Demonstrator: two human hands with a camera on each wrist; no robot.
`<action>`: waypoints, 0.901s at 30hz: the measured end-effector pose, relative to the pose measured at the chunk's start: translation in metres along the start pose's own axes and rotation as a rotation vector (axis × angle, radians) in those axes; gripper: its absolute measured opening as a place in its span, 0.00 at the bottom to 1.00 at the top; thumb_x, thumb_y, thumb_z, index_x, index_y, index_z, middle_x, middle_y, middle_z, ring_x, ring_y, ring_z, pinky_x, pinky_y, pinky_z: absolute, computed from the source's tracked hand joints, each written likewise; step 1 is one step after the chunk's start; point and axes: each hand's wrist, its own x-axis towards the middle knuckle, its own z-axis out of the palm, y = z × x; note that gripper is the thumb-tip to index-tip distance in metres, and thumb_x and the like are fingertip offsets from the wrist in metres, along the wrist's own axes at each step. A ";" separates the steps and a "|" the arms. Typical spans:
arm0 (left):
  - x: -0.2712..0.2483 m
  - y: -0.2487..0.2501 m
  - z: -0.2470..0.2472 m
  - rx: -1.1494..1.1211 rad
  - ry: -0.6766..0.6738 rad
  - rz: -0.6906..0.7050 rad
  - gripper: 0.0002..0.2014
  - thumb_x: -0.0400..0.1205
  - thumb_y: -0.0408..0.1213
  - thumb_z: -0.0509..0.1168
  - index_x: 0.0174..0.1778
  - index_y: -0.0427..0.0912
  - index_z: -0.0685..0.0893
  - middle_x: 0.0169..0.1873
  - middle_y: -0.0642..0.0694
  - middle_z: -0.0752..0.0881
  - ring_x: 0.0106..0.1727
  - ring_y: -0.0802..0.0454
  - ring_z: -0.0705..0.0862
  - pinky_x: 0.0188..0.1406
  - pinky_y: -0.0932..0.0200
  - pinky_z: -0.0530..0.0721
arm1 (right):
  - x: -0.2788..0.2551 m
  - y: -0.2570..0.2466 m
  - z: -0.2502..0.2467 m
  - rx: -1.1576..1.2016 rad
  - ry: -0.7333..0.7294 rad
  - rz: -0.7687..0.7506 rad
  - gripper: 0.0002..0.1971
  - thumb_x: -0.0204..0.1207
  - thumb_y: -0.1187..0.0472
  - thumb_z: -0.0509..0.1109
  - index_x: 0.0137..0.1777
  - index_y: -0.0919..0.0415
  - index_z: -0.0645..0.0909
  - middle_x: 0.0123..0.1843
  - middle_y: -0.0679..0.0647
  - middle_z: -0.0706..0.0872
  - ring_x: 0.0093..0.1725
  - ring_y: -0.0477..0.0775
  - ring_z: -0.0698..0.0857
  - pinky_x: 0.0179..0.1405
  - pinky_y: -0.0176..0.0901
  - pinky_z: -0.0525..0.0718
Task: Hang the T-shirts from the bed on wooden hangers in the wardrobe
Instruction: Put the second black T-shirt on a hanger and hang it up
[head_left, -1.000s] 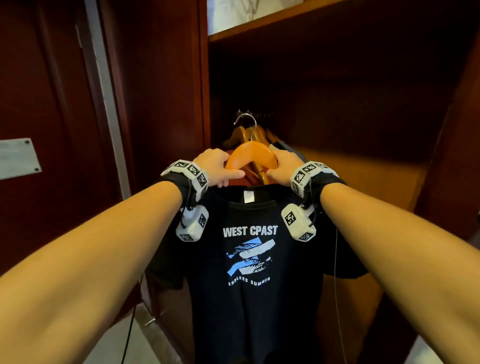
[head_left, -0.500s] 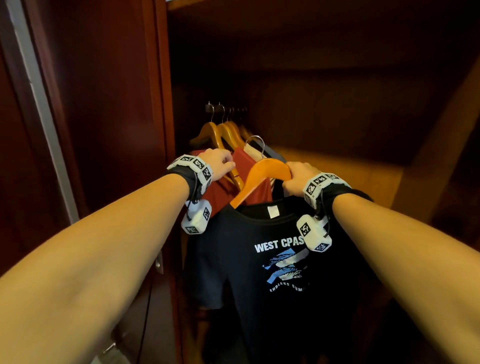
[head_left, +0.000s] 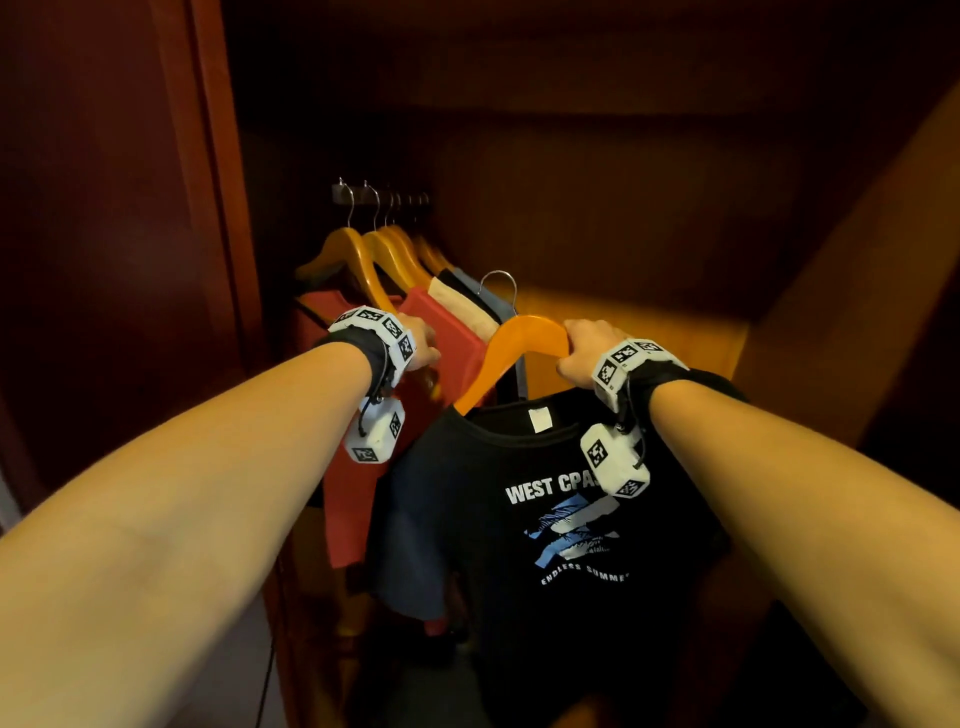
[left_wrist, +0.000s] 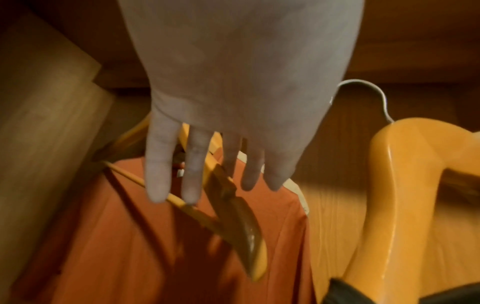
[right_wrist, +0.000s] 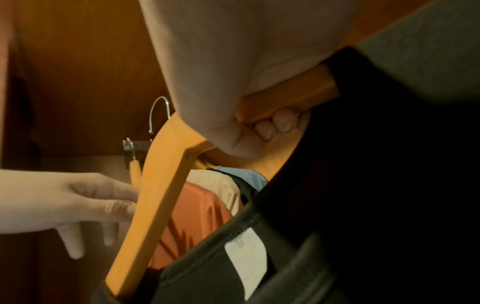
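Observation:
A black T-shirt (head_left: 561, 519) with a white "WEST" print hangs on a wooden hanger (head_left: 514, 348), tilted, its metal hook (head_left: 498, 283) free below the rail. My right hand (head_left: 584, 351) grips the hanger's right arm (right_wrist: 285, 92), fingers curled under it. My left hand (head_left: 421, 345) reaches with straight fingers (left_wrist: 158, 170) onto the red T-shirt (head_left: 447, 338) and its hanger (left_wrist: 233, 197) hung in the wardrobe. The black shirt's collar and label (right_wrist: 249, 261) show close up.
Several wooden hangers (head_left: 384, 249) with red, beige and blue shirts hang from a short rail (head_left: 382, 195) at the wardrobe's left. The wardrobe's left wall (head_left: 208, 208) stands close; the lit back panel (head_left: 649, 332) and open space lie to the right.
My left hand let go of the black shirt's hanger and moved left onto the hung red shirt. My right hand carried the hanger deeper into the wardrobe, tilted.

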 end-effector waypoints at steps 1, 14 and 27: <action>0.007 -0.004 0.001 0.004 0.001 -0.001 0.19 0.82 0.54 0.62 0.63 0.49 0.86 0.61 0.45 0.87 0.60 0.41 0.84 0.64 0.43 0.81 | 0.004 0.000 0.001 -0.011 -0.006 0.010 0.06 0.75 0.63 0.69 0.52 0.56 0.79 0.45 0.56 0.85 0.44 0.59 0.86 0.45 0.51 0.84; 0.035 -0.047 -0.015 0.007 0.064 -0.061 0.12 0.77 0.49 0.72 0.49 0.46 0.86 0.47 0.43 0.88 0.48 0.42 0.87 0.50 0.47 0.87 | 0.047 -0.045 0.007 -0.167 0.036 -0.043 0.11 0.82 0.54 0.69 0.58 0.56 0.73 0.49 0.55 0.82 0.47 0.59 0.83 0.45 0.50 0.79; 0.056 -0.085 -0.054 -0.165 0.539 -0.089 0.31 0.78 0.43 0.72 0.77 0.49 0.70 0.71 0.40 0.78 0.64 0.31 0.81 0.58 0.38 0.80 | 0.107 -0.095 -0.007 0.040 0.113 -0.013 0.25 0.84 0.49 0.68 0.72 0.62 0.68 0.62 0.61 0.83 0.55 0.63 0.84 0.44 0.52 0.77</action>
